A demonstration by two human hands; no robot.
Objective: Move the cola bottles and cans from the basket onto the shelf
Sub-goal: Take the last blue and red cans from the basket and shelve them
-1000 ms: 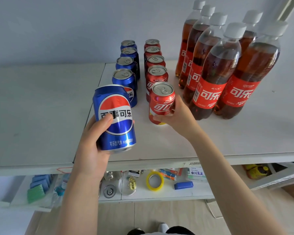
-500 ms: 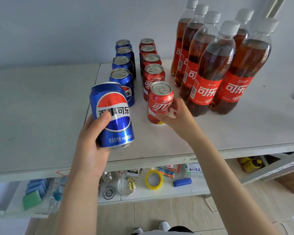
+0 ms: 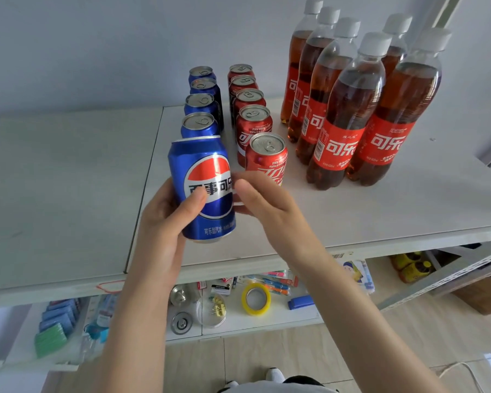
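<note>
My left hand (image 3: 165, 231) grips a blue cola can (image 3: 203, 188), held upright just above the front of the white shelf (image 3: 380, 211), in line with a row of several blue cans (image 3: 200, 124). My right hand (image 3: 267, 202) is open, its fingertips at the blue can's right side. Just behind it the front red can (image 3: 267, 157) stands free at the head of a row of several red cans (image 3: 253, 120). Several cola bottles (image 3: 349, 109) with red labels and white caps stand in two rows at the right. The basket is out of view.
A second shelf board (image 3: 63, 194) adjoins on the left, with the wall behind. On the lower shelf lie a yellow tape roll (image 3: 255, 299), a blue stapler (image 3: 300, 302), round metal pieces and green and blue packs (image 3: 51, 336). Floor and my shoes show below.
My right hand let go of the front red can, which now stands on the shelf, and moved left to the blue can. My left hand brought the blue can forward and right.
</note>
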